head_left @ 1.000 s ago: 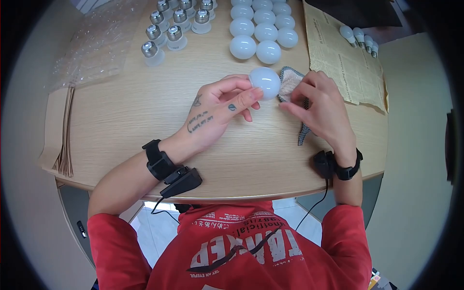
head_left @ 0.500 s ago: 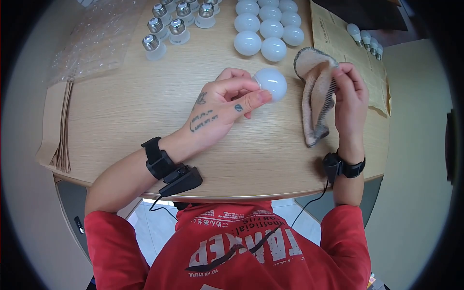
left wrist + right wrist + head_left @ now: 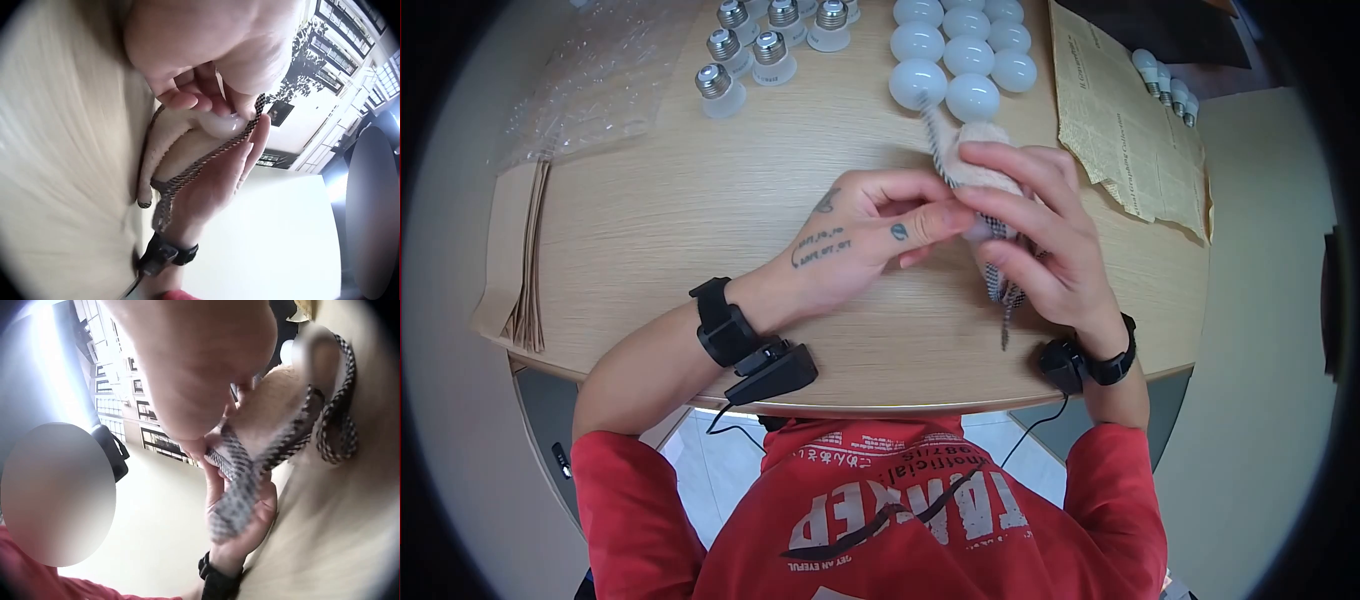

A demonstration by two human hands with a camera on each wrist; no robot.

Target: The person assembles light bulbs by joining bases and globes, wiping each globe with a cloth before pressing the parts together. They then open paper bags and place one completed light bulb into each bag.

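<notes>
A white light bulb point(image 3: 222, 125) is gripped between the thumb and fingers of my left hand point(image 3: 870, 232), its round end turned toward the right. My right hand point(image 3: 1055, 220) holds a beige cloth point(image 3: 983, 140) with a black-and-white checked edge around that bulb. In the head view the cloth and fingers hide most of the bulb. From the left wrist, the cloth shows folded about the glass, with the right palm behind it. A checked strip of the cloth hangs below the hands in the right wrist view.
White round bulbs point(image 3: 918, 84) stand in rows at the back. Left of them are several white pieces with metal screw bases point(image 3: 772, 62) upward. Clear plastic wrap point(image 3: 600, 95) and folded brown paper point(image 3: 520, 260) lie left. Printed paper point(image 3: 1125, 150) and small bulbs point(image 3: 1145, 66) lie right.
My right hand took up the cloth from the table, lifted it open to the right, then brought it left over the bulb. My left hand keeps hold of the bulb, nearly in place.
</notes>
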